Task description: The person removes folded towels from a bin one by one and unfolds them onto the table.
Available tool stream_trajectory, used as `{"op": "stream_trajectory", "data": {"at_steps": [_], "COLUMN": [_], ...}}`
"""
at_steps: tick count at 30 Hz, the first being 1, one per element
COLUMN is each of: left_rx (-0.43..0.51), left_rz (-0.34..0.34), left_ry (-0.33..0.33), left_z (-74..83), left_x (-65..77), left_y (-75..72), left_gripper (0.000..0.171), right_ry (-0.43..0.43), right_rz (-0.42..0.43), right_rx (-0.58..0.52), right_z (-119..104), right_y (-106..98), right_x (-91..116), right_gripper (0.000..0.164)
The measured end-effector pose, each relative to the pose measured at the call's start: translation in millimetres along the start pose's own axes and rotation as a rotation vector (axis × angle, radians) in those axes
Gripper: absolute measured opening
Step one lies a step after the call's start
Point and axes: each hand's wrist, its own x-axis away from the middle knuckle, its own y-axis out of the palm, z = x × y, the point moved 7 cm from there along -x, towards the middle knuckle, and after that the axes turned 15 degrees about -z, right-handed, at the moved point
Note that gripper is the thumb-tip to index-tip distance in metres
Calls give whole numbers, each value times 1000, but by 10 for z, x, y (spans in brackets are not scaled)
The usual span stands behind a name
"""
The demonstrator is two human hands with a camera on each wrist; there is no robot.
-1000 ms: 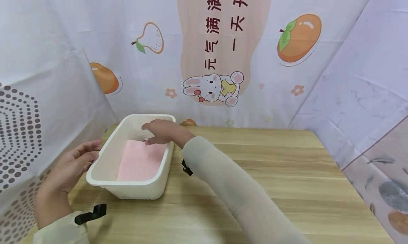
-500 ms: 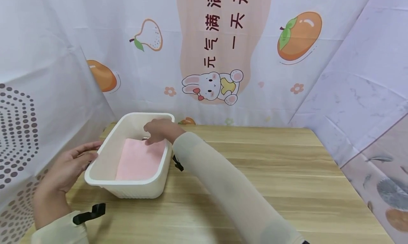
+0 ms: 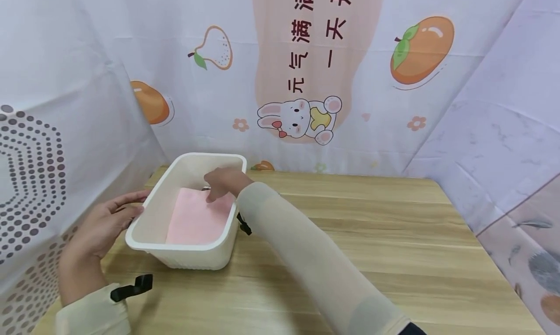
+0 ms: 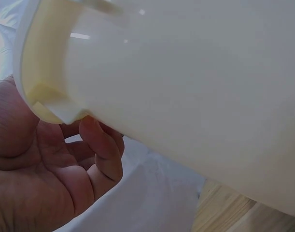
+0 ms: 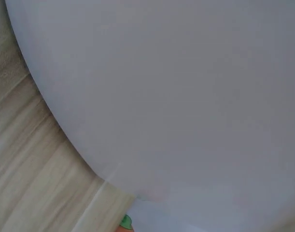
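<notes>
A white plastic basket [image 3: 144, 228] stands at the left of the wooden table, a flat pink sheet [image 3: 197, 223] lying on its bottom. My left hand [image 3: 102, 225] holds the basket's left rim from outside; in the left wrist view its bent fingers [image 4: 101, 145] touch the rim's lower edge. Over the right wall my right hand [image 3: 227, 182] reaches in, its fingers pointing down at the sheet's far edge. Beside them a small dark thing [image 3: 205, 188] shows, too small to name. Whether the right fingers grip it is hidden. The basket's outer wall [image 5: 161, 96] fills most of the right wrist view.
The wooden table [image 3: 363, 233] stretches to the right of the basket. A printed white curtain [image 3: 358, 145] hangs behind its far edge, and other cloth [image 3: 87, 77] hangs close along the left side, beside my left hand.
My right hand has shifted slightly within the basket and its fingers have lowered and drawn closer together at the sheet's far edge. The left hand stays on the rim; the whole view has shifted slightly.
</notes>
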Motion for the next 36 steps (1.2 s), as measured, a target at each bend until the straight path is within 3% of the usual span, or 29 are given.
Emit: {"op": "stream_trajectory", "data": {"at_steps": [17, 26, 36], "left_rx": [-105, -140, -154], "left_rz": [35, 44, 45], "left_ry": [-29, -40, -50], "left_z": [56, 34, 16], "left_x": [-42, -70, -8], "left_y": [16, 40, 8], "left_gripper": [52, 50, 54], "right_ry": [-15, -27, -155], "right_rz": [-178, -146, -82], "right_rx": [-93, -179, -365], "right_z": [80, 94, 28], "right_y": [38, 55, 20], "right_x": [-3, 14, -25], "right_gripper": [68, 57, 35]}}
